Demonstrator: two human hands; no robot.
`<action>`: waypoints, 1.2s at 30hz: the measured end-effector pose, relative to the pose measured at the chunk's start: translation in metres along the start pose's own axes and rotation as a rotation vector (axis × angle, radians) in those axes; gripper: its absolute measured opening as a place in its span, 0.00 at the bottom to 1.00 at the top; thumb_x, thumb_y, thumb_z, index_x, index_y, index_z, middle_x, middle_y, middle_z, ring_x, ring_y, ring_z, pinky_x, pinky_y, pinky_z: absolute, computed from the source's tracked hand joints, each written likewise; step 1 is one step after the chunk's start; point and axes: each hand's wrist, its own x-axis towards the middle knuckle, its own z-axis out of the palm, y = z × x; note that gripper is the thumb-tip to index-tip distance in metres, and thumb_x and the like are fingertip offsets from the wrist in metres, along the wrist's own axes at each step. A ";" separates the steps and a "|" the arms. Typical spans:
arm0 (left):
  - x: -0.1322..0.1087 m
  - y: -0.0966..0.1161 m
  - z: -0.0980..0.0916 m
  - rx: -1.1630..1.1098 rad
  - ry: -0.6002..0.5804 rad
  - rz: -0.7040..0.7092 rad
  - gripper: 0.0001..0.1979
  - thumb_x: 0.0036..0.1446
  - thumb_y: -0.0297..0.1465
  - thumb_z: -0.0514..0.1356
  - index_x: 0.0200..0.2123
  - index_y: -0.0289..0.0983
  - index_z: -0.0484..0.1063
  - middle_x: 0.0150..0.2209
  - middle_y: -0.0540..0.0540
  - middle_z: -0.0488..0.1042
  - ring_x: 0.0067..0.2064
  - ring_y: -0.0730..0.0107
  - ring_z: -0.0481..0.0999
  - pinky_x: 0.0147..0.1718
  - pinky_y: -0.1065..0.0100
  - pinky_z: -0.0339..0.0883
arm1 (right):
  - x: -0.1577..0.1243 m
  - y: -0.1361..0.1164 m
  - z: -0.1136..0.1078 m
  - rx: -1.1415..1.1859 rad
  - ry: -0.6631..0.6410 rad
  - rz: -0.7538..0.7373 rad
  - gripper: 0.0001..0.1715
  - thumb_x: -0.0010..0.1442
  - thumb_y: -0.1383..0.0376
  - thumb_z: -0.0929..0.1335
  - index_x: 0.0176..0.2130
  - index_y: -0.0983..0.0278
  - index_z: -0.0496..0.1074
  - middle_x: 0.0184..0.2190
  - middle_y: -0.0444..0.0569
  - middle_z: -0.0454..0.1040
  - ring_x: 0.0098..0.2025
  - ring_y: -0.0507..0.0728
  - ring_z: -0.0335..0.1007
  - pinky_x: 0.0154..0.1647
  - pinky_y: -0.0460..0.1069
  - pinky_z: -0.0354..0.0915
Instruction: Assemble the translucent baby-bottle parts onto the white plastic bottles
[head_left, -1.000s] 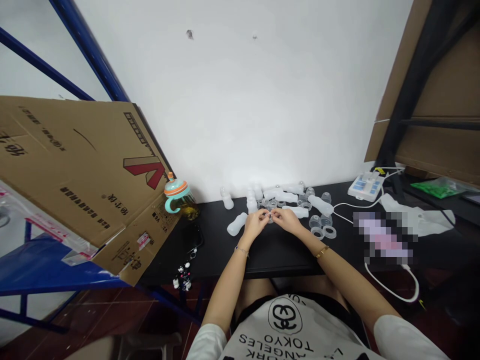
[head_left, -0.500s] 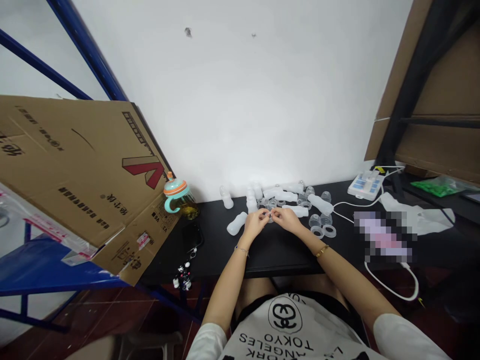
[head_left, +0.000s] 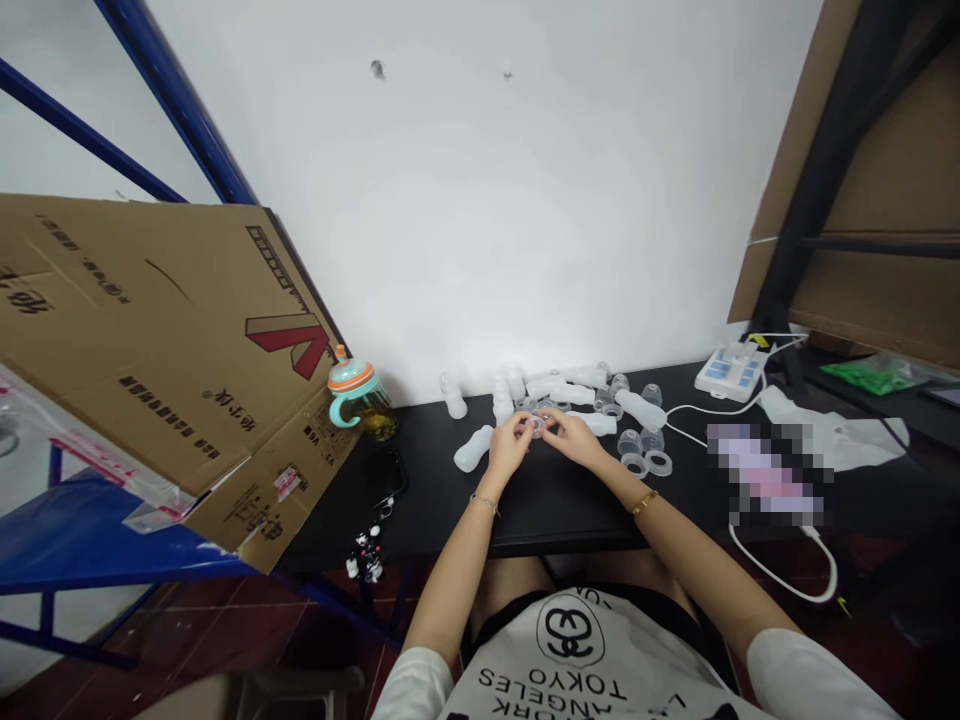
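the left hand [head_left: 510, 445] and the right hand [head_left: 568, 437] meet over the black table [head_left: 450, 515], their fingers bent inward and pinching a small translucent ring-shaped piece [head_left: 538, 425] between them. the piece sits at the fingertips, in front of the middle of a cluster of bottle parts; it is small and partly covered by the fingers, so it may be a collar with something set in it, but i cannot tell.

just left of the left hand, a milky white bottle [head_left: 473, 449] lies on its side. beyond the hands, more pale bottles and clear parts crowd toward the white wall [head_left: 480, 200]. to the right of the right hand, clear domed caps [head_left: 630, 441] stand just behind a loose translucent ring [head_left: 659, 462], and another white bottle [head_left: 643, 408] lies behind them.

farther left are a lidded jug [head_left: 362, 395] with dark contents, a black phone [head_left: 385, 475] with a charm [head_left: 366, 553] hanging over the table edge, and a large cardboard box [head_left: 187, 360]. at the far right sits a power strip [head_left: 729, 374] with a white cable [head_left: 712, 411].
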 end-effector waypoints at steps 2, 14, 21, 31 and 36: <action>0.001 0.000 -0.001 -0.082 0.029 -0.031 0.17 0.63 0.43 0.58 0.47 0.39 0.74 0.26 0.51 0.78 0.21 0.73 0.73 0.23 0.73 0.63 | 0.001 0.003 0.002 0.051 -0.025 0.001 0.25 0.62 0.58 0.68 0.58 0.59 0.71 0.40 0.48 0.82 0.21 0.52 0.69 0.25 0.46 0.63; 0.002 0.002 -0.004 -0.050 0.073 -0.073 0.21 0.61 0.49 0.59 0.38 0.36 0.77 0.33 0.45 0.82 0.25 0.71 0.77 0.26 0.71 0.68 | 0.002 0.000 0.000 0.068 0.028 0.017 0.21 0.66 0.57 0.66 0.54 0.61 0.73 0.41 0.50 0.82 0.21 0.51 0.70 0.26 0.47 0.67; 0.004 -0.001 -0.003 -0.132 0.064 -0.090 0.21 0.60 0.48 0.61 0.37 0.35 0.78 0.32 0.44 0.81 0.24 0.71 0.76 0.24 0.71 0.68 | 0.002 0.002 -0.001 0.045 0.074 0.001 0.21 0.66 0.56 0.64 0.54 0.61 0.75 0.42 0.51 0.81 0.22 0.52 0.70 0.28 0.48 0.68; 0.006 -0.009 0.001 -0.214 0.096 -0.139 0.21 0.59 0.49 0.61 0.39 0.35 0.75 0.19 0.50 0.73 0.20 0.72 0.74 0.20 0.73 0.65 | 0.000 -0.008 -0.004 0.041 0.041 0.030 0.23 0.66 0.50 0.66 0.51 0.60 0.77 0.38 0.49 0.82 0.21 0.52 0.66 0.26 0.48 0.63; 0.007 -0.008 0.000 -0.235 0.072 -0.151 0.21 0.58 0.49 0.62 0.42 0.37 0.72 0.21 0.53 0.73 0.20 0.73 0.74 0.19 0.75 0.63 | -0.001 -0.006 -0.003 0.035 -0.010 0.033 0.21 0.65 0.53 0.67 0.51 0.60 0.77 0.31 0.45 0.81 0.22 0.54 0.69 0.27 0.47 0.62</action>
